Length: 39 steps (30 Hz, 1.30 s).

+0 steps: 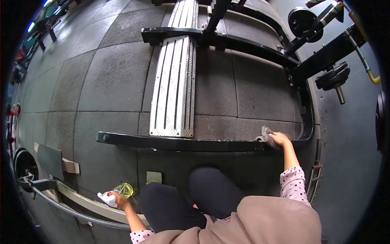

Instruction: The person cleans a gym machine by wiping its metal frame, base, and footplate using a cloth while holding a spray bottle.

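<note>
My right hand [280, 138] is closed on a grey cloth [266, 136], which lies against the black frame bar [203, 145] near its right-hand corner. At the lower left, my left hand [118, 200] grips a spray bottle by its white spray head [106, 199]. Yellow-green liquid shows through the clear body of the spray bottle [125, 190], which points away from my wrist. My left hand is beside a cream-coloured beam [89, 203]. The fingertips of both hands are partly hidden.
A silver tread-plate platform [172, 89] runs away from me between black crossbars [248, 49]. Weight plates [334, 76] hang on the rack at right. A curved metal bar [77, 215] and a plate [25, 164] stand at lower left. Dark rubber tiles [113, 87] cover the floor.
</note>
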Motion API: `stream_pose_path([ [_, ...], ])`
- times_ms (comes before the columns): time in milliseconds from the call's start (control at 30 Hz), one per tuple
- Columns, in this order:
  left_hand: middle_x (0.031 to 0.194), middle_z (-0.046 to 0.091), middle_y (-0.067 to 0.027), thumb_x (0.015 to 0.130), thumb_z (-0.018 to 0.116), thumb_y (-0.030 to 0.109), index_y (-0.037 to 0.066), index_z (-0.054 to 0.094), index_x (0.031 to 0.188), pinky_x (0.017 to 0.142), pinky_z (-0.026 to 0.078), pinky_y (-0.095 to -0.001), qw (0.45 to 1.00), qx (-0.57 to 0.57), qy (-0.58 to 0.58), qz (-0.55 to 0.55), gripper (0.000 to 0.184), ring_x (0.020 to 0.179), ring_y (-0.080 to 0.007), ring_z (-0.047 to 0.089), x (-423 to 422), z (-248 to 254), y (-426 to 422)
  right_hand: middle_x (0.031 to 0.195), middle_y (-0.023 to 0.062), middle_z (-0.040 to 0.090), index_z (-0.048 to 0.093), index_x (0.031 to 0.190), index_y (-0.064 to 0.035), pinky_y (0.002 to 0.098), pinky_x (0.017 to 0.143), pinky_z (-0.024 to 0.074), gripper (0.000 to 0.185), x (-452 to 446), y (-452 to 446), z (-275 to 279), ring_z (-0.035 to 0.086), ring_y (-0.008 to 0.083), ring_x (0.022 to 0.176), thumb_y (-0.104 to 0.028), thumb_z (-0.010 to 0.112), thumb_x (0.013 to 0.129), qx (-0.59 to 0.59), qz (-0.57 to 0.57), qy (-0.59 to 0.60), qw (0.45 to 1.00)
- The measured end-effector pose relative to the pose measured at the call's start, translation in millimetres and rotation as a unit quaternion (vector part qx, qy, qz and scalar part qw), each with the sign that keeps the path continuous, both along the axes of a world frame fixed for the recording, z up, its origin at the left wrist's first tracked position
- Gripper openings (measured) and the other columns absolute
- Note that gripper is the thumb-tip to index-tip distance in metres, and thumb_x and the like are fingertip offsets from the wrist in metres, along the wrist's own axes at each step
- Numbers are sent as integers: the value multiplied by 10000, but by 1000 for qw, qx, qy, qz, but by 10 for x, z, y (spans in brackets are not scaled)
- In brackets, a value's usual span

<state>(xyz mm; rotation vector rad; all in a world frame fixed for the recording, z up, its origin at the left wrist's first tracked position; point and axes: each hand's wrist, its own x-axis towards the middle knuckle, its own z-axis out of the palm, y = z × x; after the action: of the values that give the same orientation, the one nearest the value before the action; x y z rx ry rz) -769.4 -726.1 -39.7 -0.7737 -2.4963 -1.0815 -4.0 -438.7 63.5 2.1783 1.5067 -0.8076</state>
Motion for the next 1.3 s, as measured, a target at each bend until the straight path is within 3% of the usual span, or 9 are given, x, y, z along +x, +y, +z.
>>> stream_pose_path([
  [133, 963, 529, -67, 836, 471, -69, -26, 480, 1145, 810, 432, -246, 995, 69, -71, -19, 313, 853, -150, 534, 152, 70, 36, 1193, 53, 644, 574, 1315, -119, 350, 904, 468, 469, -880, 433, -265, 598, 175, 1009, -366, 549, 917, -233, 23, 230, 944],
  [200, 963, 521, -67, 826, 480, -65, -19, 478, 1129, 819, 429, -253, 991, 99, -83, -29, 307, 850, -151, 530, 177, 47, 28, 1179, 67, 645, 551, 1349, -153, 350, 859, 487, 479, -1461, 590, -395, 599, 178, 964, -368, 543, 921, -181, 269, 231, 917],
  [267, 956, 517, -68, 815, 496, -58, -12, 481, 1108, 827, 429, -269, 987, 131, -85, -39, 297, 851, -162, 525, 222, 72, 51, 1223, 96, 630, 535, 1363, -149, 338, 908, 465, 491, -2314, 585, 29, 590, 182, 1010, -373, 530, 927, -238, 144, 285, 917],
  [433, 955, 495, -54, 804, 513, -28, 6, 493, 1082, 855, 424, -313, 983, 156, -84, -52, 281, 870, -183, 506, 305, 141, 93, 1368, 211, 510, 474, 1377, -43, 397, 1075, 366, 575, -3272, 557, -269, 475, 365, 1281, -432, 433, 955, -54, 273, 278, 919],
  [633, 1026, 514, -89, 793, 516, -28, 1, 493, 1105, 902, 436, -347, 987, 133, -69, -54, 314, 933, -214, 534, 290, 129, 90, 1368, 164, 537, 475, 1398, -110, 359, 1069, 356, 554, -2617, 438, -478, 494, 297, 1274, -465, 441, 974, -108, 137, 386, 906],
  [1000, 923, 575, -62, 796, 544, -46, 13, 446, 1187, 886, 487, -336, 964, 176, -193, -52, 408, 875, -166, 616, 221, 295, 199, 1017, 275, 657, 606, 1156, 17, 435, 851, 489, 469, -512, -197, 49, 635, 403, 997, -391, 468, 971, 259, -6, 61, 964],
  [1067, 905, 594, -70, 792, 540, -57, 24, 452, 1162, 883, 489, -338, 966, 138, -202, -80, 388, 870, -180, 634, 230, 406, 314, 1140, 189, 655, 581, 1200, 47, 403, 913, 490, 526, 101, 144, -370, 637, 289, 1039, -413, 419, 1002, 348, -146, 297, 877],
  [1167, 915, 613, -104, 793, 522, -77, 27, 452, 1139, 885, 495, -354, 948, 156, -206, -186, 368, 882, -201, 648, 471, 793, 738, 1273, 141, 589, 482, 1340, -4, 425, 1010, 459, 550, -763, 528, 333, 600, 287, 1124, -422, 326, 1019, 185, -350, 736, 549],
  [1300, 946, 585, -115, 795, 515, -99, 13, 461, 1119, 885, 497, -371, 904, 186, -229, -309, 347, 938, -227, 629, 791, 1422, 1459, 1355, 154, 523, 474, 1359, -27, 410, 1043, 426, 487, -1248, 1317, -77, 564, 290, 1174, -336, 404, 990, 308, -203, 795, 482],
])
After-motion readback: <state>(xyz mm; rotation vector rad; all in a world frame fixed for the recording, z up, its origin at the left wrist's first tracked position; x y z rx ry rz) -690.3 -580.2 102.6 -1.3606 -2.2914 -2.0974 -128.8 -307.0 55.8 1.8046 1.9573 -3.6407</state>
